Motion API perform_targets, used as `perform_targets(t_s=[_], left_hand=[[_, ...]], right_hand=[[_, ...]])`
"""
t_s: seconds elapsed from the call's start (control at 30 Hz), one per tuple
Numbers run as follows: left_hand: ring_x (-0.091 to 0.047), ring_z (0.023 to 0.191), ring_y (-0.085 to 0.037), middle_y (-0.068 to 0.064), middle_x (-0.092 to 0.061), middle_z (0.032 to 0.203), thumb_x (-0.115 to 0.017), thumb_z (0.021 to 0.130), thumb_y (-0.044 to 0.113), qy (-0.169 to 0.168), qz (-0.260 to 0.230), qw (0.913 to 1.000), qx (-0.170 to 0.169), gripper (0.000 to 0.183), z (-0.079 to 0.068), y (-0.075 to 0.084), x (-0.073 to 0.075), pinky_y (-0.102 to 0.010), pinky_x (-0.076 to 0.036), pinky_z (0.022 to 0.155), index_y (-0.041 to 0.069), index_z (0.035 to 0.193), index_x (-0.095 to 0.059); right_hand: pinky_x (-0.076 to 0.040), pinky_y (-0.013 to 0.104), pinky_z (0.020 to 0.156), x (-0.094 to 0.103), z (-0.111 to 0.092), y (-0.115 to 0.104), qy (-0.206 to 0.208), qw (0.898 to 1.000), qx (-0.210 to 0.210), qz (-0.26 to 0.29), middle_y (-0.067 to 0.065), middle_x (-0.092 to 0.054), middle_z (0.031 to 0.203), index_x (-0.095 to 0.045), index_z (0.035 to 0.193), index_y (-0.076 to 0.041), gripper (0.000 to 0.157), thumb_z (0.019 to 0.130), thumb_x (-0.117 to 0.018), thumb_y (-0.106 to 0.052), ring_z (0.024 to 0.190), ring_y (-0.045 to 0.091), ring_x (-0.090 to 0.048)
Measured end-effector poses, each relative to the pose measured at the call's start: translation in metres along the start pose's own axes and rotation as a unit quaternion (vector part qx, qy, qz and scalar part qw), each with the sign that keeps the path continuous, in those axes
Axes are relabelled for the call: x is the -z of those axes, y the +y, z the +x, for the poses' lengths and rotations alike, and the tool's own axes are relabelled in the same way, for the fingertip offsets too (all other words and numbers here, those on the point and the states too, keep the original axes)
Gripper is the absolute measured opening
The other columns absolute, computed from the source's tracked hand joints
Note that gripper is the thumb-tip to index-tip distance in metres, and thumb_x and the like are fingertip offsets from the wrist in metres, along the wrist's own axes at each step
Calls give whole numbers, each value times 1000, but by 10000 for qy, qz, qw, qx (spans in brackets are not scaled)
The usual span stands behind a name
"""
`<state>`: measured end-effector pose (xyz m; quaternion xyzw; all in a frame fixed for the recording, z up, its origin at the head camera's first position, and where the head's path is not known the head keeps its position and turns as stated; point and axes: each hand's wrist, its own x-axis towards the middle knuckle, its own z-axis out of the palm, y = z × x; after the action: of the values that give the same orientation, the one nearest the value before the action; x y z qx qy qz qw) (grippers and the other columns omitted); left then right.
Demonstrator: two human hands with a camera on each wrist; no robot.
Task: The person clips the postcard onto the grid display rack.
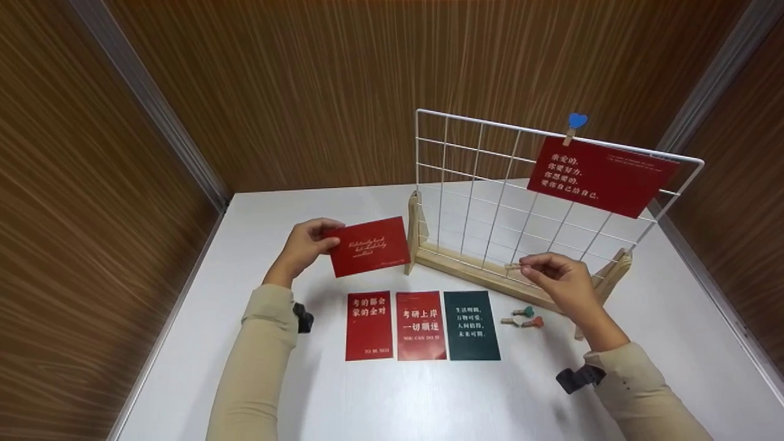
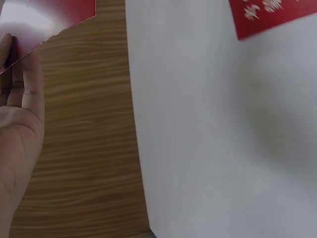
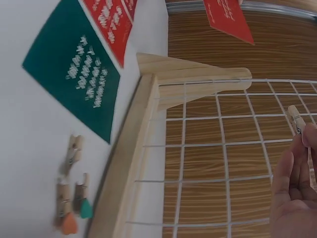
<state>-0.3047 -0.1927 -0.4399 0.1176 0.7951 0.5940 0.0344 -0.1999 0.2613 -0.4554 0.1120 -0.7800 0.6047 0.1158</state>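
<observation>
My left hand (image 1: 307, 246) pinches a red card (image 1: 370, 246) by its left edge, thumb in front, and holds it up beside the left foot of the grid stand. In the left wrist view, part of that card (image 2: 47, 17) shows above the fingers. A small wooden clothespin (image 1: 513, 266) is pinched between the thumb and fingers of my right hand (image 1: 560, 278), in front of the white wire grid (image 1: 481, 184). The right wrist view shows the clothespin (image 3: 296, 118) pointing out past the fingertips. Another red card (image 1: 603, 176) hangs at the grid's upper right under a blue-heart clothespin (image 1: 574, 127).
Two red cards (image 1: 368, 326) and a dark green card (image 1: 472, 326) lie in a row on the white table (image 1: 367, 404). Several heart clothespins (image 1: 527, 320) lie right of them. The grid stands in a wooden base (image 1: 484, 277). Wood-grain walls (image 1: 318, 79) surround the table.
</observation>
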Motion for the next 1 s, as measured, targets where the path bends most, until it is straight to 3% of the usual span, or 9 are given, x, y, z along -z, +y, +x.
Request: perform_targets(t_s=[0.5, 0.77, 1.0], left_hand=[[-62, 100, -25, -10, -64, 115, -65, 88, 2, -189, 102, 9966, -792, 29, 36, 66, -20, -36, -54, 81, 4, 117, -66], [-63, 97, -24, -9, -65, 111, -65, 88, 2, -239, 147, 9940, -1059, 26, 48, 87, -29, -35, -54, 82, 4, 115, -67], [-63, 97, -24, -9, -66, 111, -65, 88, 0, -369, 28, 9929, -1132, 26, 56, 104, -38, -35, -53, 83, 4, 114, -67]], right_hand=[[-53, 21, 74, -15, 38, -48, 20, 9952, 847, 489, 11, -69, 93, -68, 99, 11, 15, 85, -65, 7, 82, 14, -65], [-52, 19, 71, -20, 54, -69, 181, 9929, 1139, 305, 2, -70, 93, -69, 99, 11, 16, 83, -65, 10, 78, 10, -64], [-53, 21, 72, -22, 68, -89, 203, 9895, 1415, 223, 5, -70, 90, -69, 100, 9, 15, 85, -66, 7, 78, 12, -65]])
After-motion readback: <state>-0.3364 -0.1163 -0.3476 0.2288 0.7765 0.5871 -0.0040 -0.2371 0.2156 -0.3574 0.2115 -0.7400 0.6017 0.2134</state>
